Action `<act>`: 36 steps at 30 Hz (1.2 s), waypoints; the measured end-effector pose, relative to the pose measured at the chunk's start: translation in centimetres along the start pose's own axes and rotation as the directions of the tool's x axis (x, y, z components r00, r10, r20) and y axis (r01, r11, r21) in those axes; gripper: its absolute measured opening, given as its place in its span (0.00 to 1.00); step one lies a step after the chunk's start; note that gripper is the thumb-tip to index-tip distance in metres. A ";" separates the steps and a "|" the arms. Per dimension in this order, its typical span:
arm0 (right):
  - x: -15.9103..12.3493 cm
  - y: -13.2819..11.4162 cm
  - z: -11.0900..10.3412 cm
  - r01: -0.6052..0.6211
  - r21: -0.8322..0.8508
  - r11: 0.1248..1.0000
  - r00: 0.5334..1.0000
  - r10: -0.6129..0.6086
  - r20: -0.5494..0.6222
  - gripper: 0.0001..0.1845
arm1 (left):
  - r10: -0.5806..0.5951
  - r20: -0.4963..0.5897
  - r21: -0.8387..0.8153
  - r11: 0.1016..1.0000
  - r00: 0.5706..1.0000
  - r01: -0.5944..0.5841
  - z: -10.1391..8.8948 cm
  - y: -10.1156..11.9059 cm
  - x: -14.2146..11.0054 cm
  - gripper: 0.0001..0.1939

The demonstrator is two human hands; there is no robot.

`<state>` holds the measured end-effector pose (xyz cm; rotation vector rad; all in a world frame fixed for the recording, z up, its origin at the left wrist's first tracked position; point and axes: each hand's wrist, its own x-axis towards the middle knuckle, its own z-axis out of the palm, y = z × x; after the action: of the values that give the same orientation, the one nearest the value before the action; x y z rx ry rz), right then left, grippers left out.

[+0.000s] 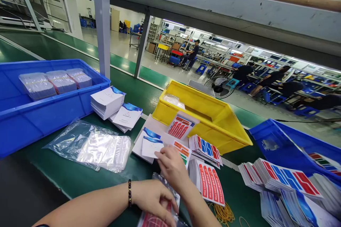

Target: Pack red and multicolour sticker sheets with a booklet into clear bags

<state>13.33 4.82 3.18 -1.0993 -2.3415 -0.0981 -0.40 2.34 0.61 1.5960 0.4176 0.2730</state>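
My right hand (pixel 172 166) reaches across my left and pinches the corner of a white booklet (pixel 152 147) with a blue wavy top. That booklet lies at a pile on a pale board before the yellow bin. Lower down, my left hand (pixel 153 197) has its fingers curled on a clear plastic bag (pixel 154 220) with red printed matter inside; the bag is partly hidden. Right of my hands are red label sheets (pixel 210 184), a stack with red and blue stripes (pixel 206 147) and a sheet with orange and green print (pixel 183 151).
A blue bin (pixel 53 113) with wrapped bundles stands left, near booklet stacks (pixel 108 99) and clear bags (pixel 103 150). A yellow bin (pixel 213 129) is ahead. Rubber bands (pixel 223 214), card stacks (pixel 287 179) and another blue bin (pixel 282 142) are right. A post (pixel 101 25) rises ahead.
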 end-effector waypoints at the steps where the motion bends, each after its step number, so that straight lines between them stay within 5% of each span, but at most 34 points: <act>1: -0.4 0.2 -1.2 0.006 0.010 1.000 0.998 -0.005 -0.067 0.12 | 0.001 -0.044 -0.160 0.987 0.999 -0.008 -0.1 -0.1 0.1 0.33; 4: -2.1 -0.1 -4.9 0.040 0.084 0.996 0.996 -0.032 -0.087 0.17 | -0.011 -0.108 -0.642 0.765 0.994 -0.061 -0.5 -0.4 0.6 0.47; 7: -4.0 -0.8 -7.7 0.059 0.199 0.978 0.995 -0.073 0.065 0.13 | -0.019 -0.102 -0.858 0.508 0.995 -0.079 -0.5 -0.3 0.9 0.34; 9: -4.9 -0.4 -8.5 0.001 0.258 0.966 0.993 -0.031 0.111 0.10 | -0.040 -0.126 -0.889 0.447 0.991 -0.095 -0.3 -0.1 1.1 0.25; 12: -5.3 2.0 -7.9 -0.321 0.136 0.937 0.947 0.317 0.053 0.11 | -0.125 -0.119 -0.891 0.451 0.985 -0.050 0.1 0.0 1.0 0.22; 14: -5.0 4.2 -6.9 -0.598 -0.086 0.797 0.794 0.604 0.067 0.09 | -0.174 -0.067 -0.875 0.484 0.982 0.026 0.1 0.0 0.9 0.19; 15: -4.8 5.2 -6.4 -0.630 -0.114 0.768 0.766 0.639 0.072 0.07 | -0.184 -0.039 -0.860 0.507 0.982 0.061 0.1 0.0 0.8 0.19; 21: -3.4 7.9 -4.2 -0.697 -0.136 0.704 0.692 0.710 0.130 0.10 | -0.186 0.089 -0.766 0.615 0.978 0.187 -0.4 0.6 0.5 0.21; 28: -3.2 7.6 -3.4 -0.734 -0.003 0.679 0.676 0.730 0.099 0.06 | -0.230 0.067 -0.732 0.650 0.971 0.204 0.0 0.4 0.7 0.23; 30: -3.4 7.6 -3.8 -0.733 0.076 0.676 0.680 0.728 0.089 0.03 | -0.241 0.060 -0.734 0.647 0.969 0.206 0.0 0.3 0.7 0.24; 36: -5.6 8.4 -7.4 -0.723 0.384 0.574 0.624 0.781 0.007 0.20 | -0.253 0.063 -0.769 0.605 0.965 0.209 -0.1 -0.2 0.9 0.22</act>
<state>25.61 4.39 5.29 -1.7199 -1.4643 0.5195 0.34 2.80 0.38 0.6631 0.4598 0.2455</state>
